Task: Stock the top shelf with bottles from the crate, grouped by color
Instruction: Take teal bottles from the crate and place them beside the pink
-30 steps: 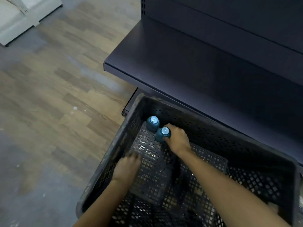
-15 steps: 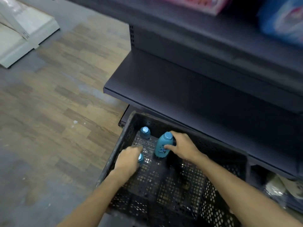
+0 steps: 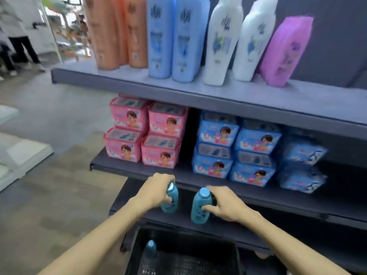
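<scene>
Now each hand grasps a small teal bottle, upright, cap up: the left hand (image 3: 154, 192) holds the left bottle (image 3: 170, 199), the right hand (image 3: 224, 205) the right bottle (image 3: 200, 206). Both hang above the crate (image 3: 228, 261), where one more teal bottle (image 3: 150, 249) stands at its left edge. Well above, the top shelf (image 3: 297, 100) has bare space toward its right edge, nearer the right hand.

Each grip holds a smooth, glossy teal plastic bottle (image 3: 171, 199), the other bottle (image 3: 200, 207) alike in finish. Below them the crate (image 3: 184, 261) is dark matt perforated plastic. Above, the top shelf (image 3: 238, 96) looks like matt grey painted metal; the packs (image 3: 162, 135) between have shiny film wrapping.
</scene>
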`<state>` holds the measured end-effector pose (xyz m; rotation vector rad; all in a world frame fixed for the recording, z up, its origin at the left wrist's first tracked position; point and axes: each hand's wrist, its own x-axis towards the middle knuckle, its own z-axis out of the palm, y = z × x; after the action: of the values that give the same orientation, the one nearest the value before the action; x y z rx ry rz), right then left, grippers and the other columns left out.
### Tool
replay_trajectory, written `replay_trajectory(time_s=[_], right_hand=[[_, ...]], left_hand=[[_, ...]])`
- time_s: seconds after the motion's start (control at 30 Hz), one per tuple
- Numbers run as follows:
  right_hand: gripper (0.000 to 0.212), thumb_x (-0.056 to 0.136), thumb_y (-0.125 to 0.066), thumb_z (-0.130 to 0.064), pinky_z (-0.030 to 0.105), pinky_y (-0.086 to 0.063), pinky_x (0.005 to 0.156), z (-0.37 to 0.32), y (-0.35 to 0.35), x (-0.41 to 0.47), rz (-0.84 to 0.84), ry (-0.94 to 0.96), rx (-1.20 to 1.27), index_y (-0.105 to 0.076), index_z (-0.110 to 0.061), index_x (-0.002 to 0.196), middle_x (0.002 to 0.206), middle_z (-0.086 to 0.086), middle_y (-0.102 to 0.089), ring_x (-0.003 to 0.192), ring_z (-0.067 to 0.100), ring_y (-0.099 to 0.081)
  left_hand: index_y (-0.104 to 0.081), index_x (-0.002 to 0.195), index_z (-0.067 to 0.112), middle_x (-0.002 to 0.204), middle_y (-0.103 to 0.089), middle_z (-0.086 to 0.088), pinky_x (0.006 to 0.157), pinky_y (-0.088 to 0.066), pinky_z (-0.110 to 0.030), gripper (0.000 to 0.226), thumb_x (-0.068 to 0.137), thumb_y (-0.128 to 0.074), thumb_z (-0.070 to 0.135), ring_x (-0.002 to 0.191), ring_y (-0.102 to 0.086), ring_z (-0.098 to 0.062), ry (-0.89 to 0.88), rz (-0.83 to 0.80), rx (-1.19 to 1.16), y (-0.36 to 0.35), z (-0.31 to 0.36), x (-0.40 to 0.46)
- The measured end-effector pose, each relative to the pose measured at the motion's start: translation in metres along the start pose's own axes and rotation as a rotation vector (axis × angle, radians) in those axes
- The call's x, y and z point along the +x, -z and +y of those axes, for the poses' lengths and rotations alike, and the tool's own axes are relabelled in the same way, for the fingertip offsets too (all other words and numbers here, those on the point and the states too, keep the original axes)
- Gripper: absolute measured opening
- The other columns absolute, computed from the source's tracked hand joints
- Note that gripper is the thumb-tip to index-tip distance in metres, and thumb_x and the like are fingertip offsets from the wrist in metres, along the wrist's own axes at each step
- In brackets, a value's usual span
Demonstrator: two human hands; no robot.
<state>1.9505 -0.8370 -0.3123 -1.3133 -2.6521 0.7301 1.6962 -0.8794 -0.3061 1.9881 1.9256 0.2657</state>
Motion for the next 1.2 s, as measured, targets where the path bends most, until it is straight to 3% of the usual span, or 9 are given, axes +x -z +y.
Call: replay_trajectory(time_s=[0.17, 0.27, 0.43, 0.53, 0.63, 0.8, 1.0, 1.2], right_hand=[[0.031, 0.086, -0.070, -0.040, 0.038, -0.053, 0.084, -0.030, 0.107, -0.045, 0.134, 0.031, -0.004, -0.053, -0.024, 0.107, 0.104, -0.007, -0.068, 0.095, 0.011, -0.064], [0.034, 0.088, -0.069, -0.037, 0.044, -0.054, 0.080, -0.043, 0.166, -0.079, 0.267, 0.030, 0.004, -0.040, -0.030, 0.104, 0.097, -0.003, -0.068, 0.088, 0.014, -0.065], [0.037, 0.092, -0.068, -0.027, 0.041, -0.056, 0.086, -0.050, 0.257, -0.127, 0.452, 0.020, 0.030, -0.041, -0.027, 0.118, 0.107, -0.006, -0.070, 0.097, 0.010, -0.069], [0.036, 0.095, -0.065, -0.021, 0.029, -0.056, 0.087, -0.048, 0.304, -0.148, 0.543, 0.036, 0.032, -0.041, -0.027, 0.121, 0.109, -0.013, -0.067, 0.099, 0.001, -0.066], [0.035, 0.097, -0.062, -0.024, 0.033, -0.057, 0.088, -0.037, 0.341, -0.158, 0.596, 0.021, 0.034, -0.041, -0.026, 0.124, 0.112, -0.008, -0.067, 0.101, 0.007, -0.067], [0.034, 0.098, -0.059, -0.031, 0.042, -0.057, 0.082, 0.004, 0.383, -0.162, 0.608, -0.033, -0.027, -0.040, -0.026, 0.125, 0.104, -0.004, -0.067, 0.090, 0.018, -0.066], [0.035, 0.097, -0.059, -0.031, 0.041, -0.056, 0.080, 0.060, 0.409, -0.151, 0.581, -0.059, -0.017, -0.038, -0.027, 0.125, 0.102, -0.001, -0.066, 0.090, 0.021, -0.064], [0.042, 0.096, -0.061, -0.033, 0.042, -0.054, 0.095, 0.097, 0.418, -0.145, 0.599, -0.065, 0.132, -0.041, -0.024, 0.131, 0.115, -0.006, -0.065, 0.104, 0.013, -0.065]], left_hand=[[-0.048, 0.083, 0.026, 0.078, -0.055, 0.009, 0.059, -0.037, -0.032, 0.037, 0.063, -0.076, 0.039, 0.077, -0.050, -0.018, -0.263, 0.118, 0.116, 0.109, 0.085, 0.006], [-0.053, 0.085, 0.023, 0.079, -0.060, 0.006, 0.065, -0.047, -0.034, 0.040, 0.059, -0.079, 0.038, 0.078, -0.054, -0.020, -0.396, 0.162, 0.044, 0.160, 0.136, 0.005], [-0.060, 0.086, 0.013, 0.079, -0.066, -0.001, 0.069, -0.049, -0.032, 0.034, 0.064, -0.084, 0.024, 0.077, -0.062, -0.021, -0.560, 0.218, -0.127, 0.231, 0.215, 0.003], [-0.056, 0.089, 0.014, 0.084, -0.070, -0.002, 0.072, -0.057, -0.037, 0.038, 0.065, -0.085, 0.015, 0.080, -0.068, -0.024, -0.615, 0.232, -0.288, 0.260, 0.254, 0.013], [-0.050, 0.097, 0.015, 0.094, -0.073, -0.007, 0.077, -0.060, -0.041, 0.044, 0.070, -0.083, 0.004, 0.086, -0.071, -0.027, -0.656, 0.188, -0.421, 0.272, 0.290, 0.030], [-0.044, 0.096, 0.021, 0.098, -0.072, -0.004, 0.081, -0.058, -0.046, 0.050, 0.064, -0.083, 0.027, 0.089, -0.068, -0.025, -0.625, 0.240, -0.388, 0.262, 0.340, 0.078], [-0.048, 0.101, 0.013, 0.102, -0.069, -0.007, 0.084, -0.057, -0.046, 0.046, 0.071, -0.082, 0.020, 0.096, -0.067, -0.026, -0.558, 0.216, -0.363, 0.246, 0.388, 0.125], [-0.051, 0.103, 0.014, 0.103, -0.068, -0.007, 0.080, -0.059, -0.046, 0.047, 0.070, -0.083, 0.019, 0.097, -0.068, -0.025, -0.519, 0.168, -0.400, 0.239, 0.411, 0.152]])
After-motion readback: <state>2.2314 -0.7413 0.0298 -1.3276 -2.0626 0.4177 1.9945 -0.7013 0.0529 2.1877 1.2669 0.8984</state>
